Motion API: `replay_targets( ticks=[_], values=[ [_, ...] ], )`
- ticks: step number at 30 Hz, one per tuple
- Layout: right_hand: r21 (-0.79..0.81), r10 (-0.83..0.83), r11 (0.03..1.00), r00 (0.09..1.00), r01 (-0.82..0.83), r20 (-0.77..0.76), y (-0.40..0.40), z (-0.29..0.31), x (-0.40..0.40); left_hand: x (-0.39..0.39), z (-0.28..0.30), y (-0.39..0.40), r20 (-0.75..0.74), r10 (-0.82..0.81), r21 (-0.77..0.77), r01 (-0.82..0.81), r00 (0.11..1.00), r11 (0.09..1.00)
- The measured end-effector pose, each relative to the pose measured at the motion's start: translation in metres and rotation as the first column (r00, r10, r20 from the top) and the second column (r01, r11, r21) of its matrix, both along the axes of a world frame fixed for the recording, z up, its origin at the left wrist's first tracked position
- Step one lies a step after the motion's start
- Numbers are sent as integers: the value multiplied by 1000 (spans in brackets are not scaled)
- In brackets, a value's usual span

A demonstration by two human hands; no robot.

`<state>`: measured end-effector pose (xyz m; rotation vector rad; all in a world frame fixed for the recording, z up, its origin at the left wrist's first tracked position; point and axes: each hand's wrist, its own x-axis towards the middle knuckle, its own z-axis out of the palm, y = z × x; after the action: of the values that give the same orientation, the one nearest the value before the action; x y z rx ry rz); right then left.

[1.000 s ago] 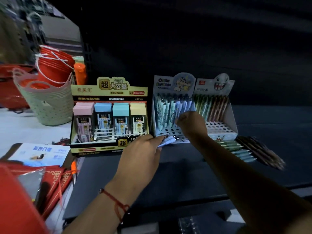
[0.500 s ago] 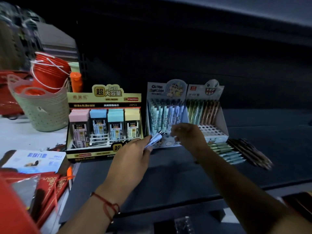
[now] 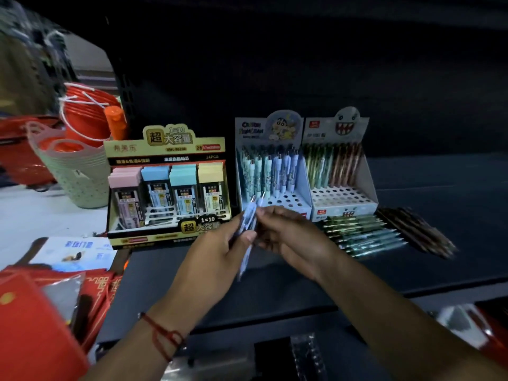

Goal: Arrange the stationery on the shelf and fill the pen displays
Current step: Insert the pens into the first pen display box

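Observation:
My left hand [image 3: 217, 257] grips two pale blue pens [image 3: 248, 224], tips pointing up, in front of the cartoon pen display [image 3: 270, 171]. My right hand [image 3: 297, 240] meets them from the right, its fingers pinching one of the pens. That display holds blue and teal pens in its back rows, with bare holes in front. Beside it stands a ghost-face pen display [image 3: 339, 171] with green and brown pens. Loose green pens [image 3: 362, 235] and brown pens [image 3: 415, 232] lie on the dark shelf [image 3: 439, 193].
A gold lead-refill display box [image 3: 167, 185] stands left of the pen displays. Stacked baskets [image 3: 74, 166] and red buckets [image 3: 88, 114] sit at far left. Red packets [image 3: 35, 312] and a leaflet [image 3: 74, 251] lie at lower left.
My right hand drew back from the cartoon display toward me and came to the pens in my left hand. My left hand turned the pens more upright.

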<state>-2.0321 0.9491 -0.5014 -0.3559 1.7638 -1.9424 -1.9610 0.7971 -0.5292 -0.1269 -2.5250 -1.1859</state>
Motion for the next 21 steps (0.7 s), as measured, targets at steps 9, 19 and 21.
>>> replay_targets(
  ticks=[9,19,21],
  values=[
    [110,-238,956,937,273,-258,17,13,-27,-9,-5,2,-76,146,-31,-149,986,988],
    [-110,-545,823,724,557,-423,55,23,-61,-5,-5,15,-152,110,-331,-155,982,931],
    [-113,-575,797,688,593,-444,53,20,-70,-5,-5,15,-189,96,-373,-162,977,913]
  ],
)
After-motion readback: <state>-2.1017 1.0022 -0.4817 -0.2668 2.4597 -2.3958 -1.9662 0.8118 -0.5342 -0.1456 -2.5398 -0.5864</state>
